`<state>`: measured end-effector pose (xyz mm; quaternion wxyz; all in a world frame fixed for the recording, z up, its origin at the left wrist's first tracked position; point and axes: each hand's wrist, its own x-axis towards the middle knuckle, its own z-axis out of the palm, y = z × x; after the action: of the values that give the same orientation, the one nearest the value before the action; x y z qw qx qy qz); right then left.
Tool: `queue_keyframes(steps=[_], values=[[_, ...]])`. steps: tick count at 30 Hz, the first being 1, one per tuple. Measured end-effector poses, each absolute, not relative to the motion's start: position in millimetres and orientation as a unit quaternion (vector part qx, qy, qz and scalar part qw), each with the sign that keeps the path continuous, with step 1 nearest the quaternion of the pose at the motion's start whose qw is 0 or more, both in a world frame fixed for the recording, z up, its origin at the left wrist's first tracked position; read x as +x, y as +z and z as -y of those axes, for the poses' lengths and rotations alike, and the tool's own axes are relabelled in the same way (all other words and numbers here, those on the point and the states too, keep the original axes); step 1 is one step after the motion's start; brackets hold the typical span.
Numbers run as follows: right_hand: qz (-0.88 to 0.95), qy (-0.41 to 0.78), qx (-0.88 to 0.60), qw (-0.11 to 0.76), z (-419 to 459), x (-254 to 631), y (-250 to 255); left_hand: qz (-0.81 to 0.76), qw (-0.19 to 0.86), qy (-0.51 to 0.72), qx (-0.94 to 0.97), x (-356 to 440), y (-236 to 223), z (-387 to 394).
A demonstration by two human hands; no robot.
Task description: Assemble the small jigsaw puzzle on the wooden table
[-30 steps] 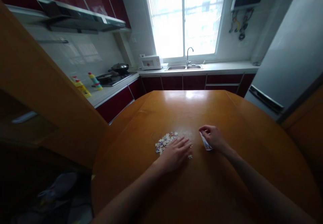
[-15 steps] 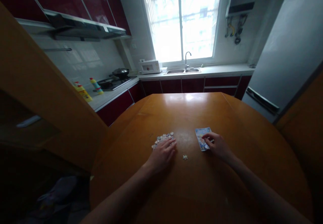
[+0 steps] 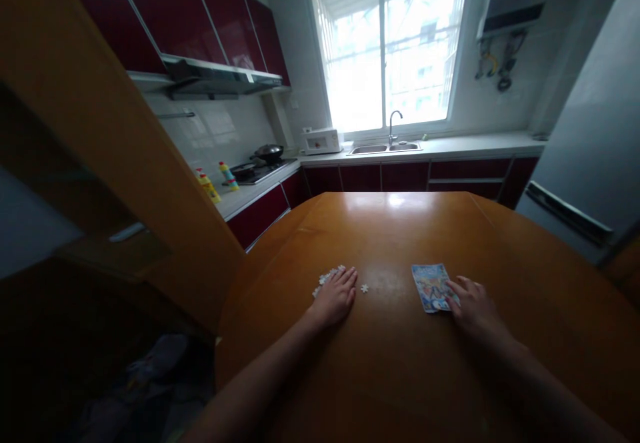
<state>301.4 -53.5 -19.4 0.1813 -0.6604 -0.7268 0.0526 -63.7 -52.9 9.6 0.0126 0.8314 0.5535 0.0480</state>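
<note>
The far window [image 3: 395,56] glows white above a pale counter [image 3: 470,143]. Dark red cabinets [image 3: 173,10] hang left; a grey refrigerator [image 3: 590,123] stands right.

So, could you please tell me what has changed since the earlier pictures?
The picture card, tilted up in the right hand a second ago, now lies flat, that hand at its right edge. The left hand has shifted left over the jigsaw pile; the stray jigsaw piece now lies closer to it. The pile remains left of the card.

On table [image 3: 395,236] | puzzle pieces [image 3: 324,279] left | card [image 3: 430,286] right | lone piece [image 3: 365,288] between
</note>
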Motion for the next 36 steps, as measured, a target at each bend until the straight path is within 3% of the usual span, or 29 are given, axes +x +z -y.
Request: queue_keyframes(steps=[8,16,27,36], values=[[0.726,0.084,-0.676,0.090,49.5,266.6,-7.4,-0.570,0.022,0.045,0.820,-119.9,22.4,50.4],[0.662,0.115,-0.735,0.089,25.8,280.9,-7.5,-0.448,0.031,0.056,0.892,-44.5,16.6,62.7],[0.616,0.261,-0.699,0.253,11.4,295.4,-14.8,-0.531,-0.042,0.021,0.846,-141.2,7.5,66.2],[0.626,0.325,-0.566,0.427,22.4,209.9,7.0,-0.499,-0.022,0.031,0.866,-130.0,5.5,59.7]])
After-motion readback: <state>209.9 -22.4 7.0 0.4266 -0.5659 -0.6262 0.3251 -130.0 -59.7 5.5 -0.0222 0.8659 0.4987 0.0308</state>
